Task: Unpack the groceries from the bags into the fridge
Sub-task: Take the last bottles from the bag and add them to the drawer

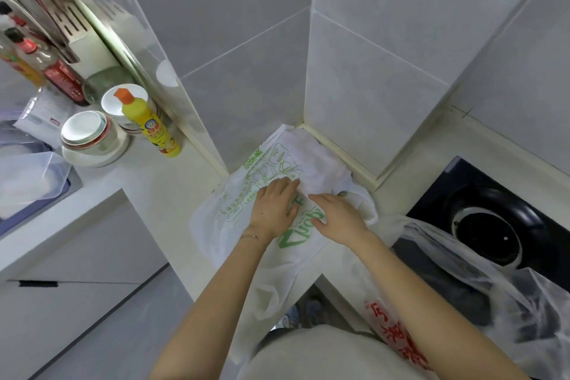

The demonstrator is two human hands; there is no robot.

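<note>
A thin, crinkled white bag [265, 163] with green print lies flattened under both hands on the pale, smooth desk [148, 182]. Its far end is bunched into the inner corner where the matte grey tiled wall [246, 40] steps back, and its near end droops over the desk's front edge. The left hand [274, 210] lies palm down on the print, fingers straight and close together, pointing up and to the right, gripping nothing. A fine bracelet [251, 237] circles its wrist. The right hand [337, 219] rests just beside it, also flat and unclenched, its fingers aimed left so their tips nearly meet those of the left hand. Both bare forearms reach in from below. To the right of the right hand a second bag [398, 339], filmy and translucent with red characters, spreads loosely from the desk across the near edge of a glossy black hob [431, 210], partly veiling its round burner [487, 225]. Well to the left of the left hand stand a yellow squeeze bottle [151, 126] with an orange cap and a stack of white bowls [86, 136]. Farther left still is a clear plastic tub [27, 182]. A strip of bare desk lies between the bottle and the left hand.
</note>
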